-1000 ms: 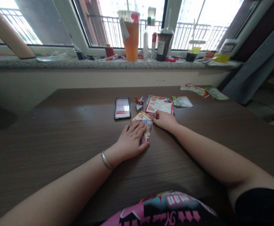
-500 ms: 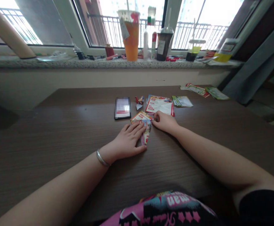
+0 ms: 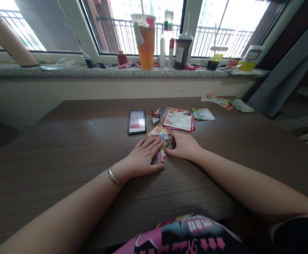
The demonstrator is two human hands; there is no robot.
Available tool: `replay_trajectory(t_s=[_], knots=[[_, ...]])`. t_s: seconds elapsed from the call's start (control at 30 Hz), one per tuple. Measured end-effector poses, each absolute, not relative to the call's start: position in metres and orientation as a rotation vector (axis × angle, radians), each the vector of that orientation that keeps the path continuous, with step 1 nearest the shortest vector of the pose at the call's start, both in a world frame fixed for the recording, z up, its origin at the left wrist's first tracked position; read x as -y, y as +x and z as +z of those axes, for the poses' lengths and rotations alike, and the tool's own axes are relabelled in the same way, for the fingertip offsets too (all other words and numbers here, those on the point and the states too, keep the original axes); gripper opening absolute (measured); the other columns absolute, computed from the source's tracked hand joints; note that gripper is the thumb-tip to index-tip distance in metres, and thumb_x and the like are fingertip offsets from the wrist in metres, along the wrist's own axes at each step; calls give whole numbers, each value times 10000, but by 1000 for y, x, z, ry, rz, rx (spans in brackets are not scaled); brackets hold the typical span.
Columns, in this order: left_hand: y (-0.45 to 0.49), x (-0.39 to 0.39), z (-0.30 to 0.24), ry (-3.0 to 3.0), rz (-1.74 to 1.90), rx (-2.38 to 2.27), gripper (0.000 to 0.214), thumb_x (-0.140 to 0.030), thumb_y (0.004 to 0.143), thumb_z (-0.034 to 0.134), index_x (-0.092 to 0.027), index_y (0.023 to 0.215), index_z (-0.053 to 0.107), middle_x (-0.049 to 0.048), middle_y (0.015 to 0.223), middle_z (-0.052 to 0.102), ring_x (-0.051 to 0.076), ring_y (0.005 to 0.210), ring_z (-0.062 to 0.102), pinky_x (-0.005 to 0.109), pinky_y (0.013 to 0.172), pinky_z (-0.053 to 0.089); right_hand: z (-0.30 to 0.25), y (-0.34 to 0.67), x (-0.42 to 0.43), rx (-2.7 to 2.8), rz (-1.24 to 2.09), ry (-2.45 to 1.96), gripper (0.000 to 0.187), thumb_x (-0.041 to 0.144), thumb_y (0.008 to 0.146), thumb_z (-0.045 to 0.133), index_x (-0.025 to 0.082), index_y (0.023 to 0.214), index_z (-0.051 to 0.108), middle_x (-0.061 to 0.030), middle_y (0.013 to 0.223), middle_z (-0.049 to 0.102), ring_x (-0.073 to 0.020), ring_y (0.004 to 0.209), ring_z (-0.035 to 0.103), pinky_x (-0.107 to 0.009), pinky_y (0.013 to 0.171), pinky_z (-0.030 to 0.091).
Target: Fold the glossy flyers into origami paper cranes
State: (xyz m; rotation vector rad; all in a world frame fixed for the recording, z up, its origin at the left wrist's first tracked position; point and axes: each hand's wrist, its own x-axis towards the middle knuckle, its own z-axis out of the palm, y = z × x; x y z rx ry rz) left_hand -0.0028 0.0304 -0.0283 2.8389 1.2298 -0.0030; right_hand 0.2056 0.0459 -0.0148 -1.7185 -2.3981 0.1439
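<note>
The left hand (image 3: 143, 157), fingers spread, presses a printed paper sheet (image 3: 166, 137), seemingly part-folded with folding left, while whether the right hand (image 3: 188, 145)'s grip pinches its edge I cannot tell.

Glare from window (image 3: 232, 17); desk (image 3: 64, 148) dim; edges stretched; phone screen (image 3: 137, 120) pixelated; card print (image 3: 177, 119) seemingly blurred.

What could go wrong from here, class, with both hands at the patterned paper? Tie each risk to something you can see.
1. The left hand lies flat over the patterned paper while the right hand is at its right edge; pulling against each other, they might crease or tear it.
2. The phone lies just beyond the left hand, so a careless reach could nudge it.
</note>
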Motion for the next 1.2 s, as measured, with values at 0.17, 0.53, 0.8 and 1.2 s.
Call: replay_trajectory(t_s=[0.17, 0.53, 0.8, 1.2], knots=[[-4, -30, -31, 2856, 15, -1234, 865, -686, 843, 417, -165, 1507, 229, 94, 1564, 236, 273, 1456, 169, 440, 1158, 152, -14, 197, -23, 2462, 82, -1687, 467, 596, 738, 591, 192, 966, 539, -109, 1004, 680, -285, 904, 642, -368, 752, 444], [-4, -30, -29, 2851, 14, -1233, 851, -685, 844, 424, -185, 1506, 233, 83, 1565, 235, 269, 1454, 172, 438, 1157, 155, -14, 209, -47, 2356, 126, -1790, 443, 596, 750, 583, 197, 935, 535, -107, 975, 676, -277, 917, 632, -359, 756, 459], [-3, -30, -27, 2830, -8, -1236, 858, -685, 839, 432, -184, 1506, 233, 77, 1571, 212, 280, 1457, 155, 460, 1157, 142, -13, 213, -79, 2224, 198, -2000, 370, 553, 788, 528, 210, 920, 572, -90, 963, 696, -271, 911, 645, -336, 709, 476], [-5, -30, -27, 2845, 38, -1222, 837, -667, 842, 444, -196, 1503, 239, 67, 1572, 212, 276, 1455, 164, 465, 1145, 167, -12, 210, -95, 2163, 240, -2115, 376, 503, 832, 465, 220, 1036, 605, -119, 1044, 704, -303, 949, 659, -377, 751, 490]])
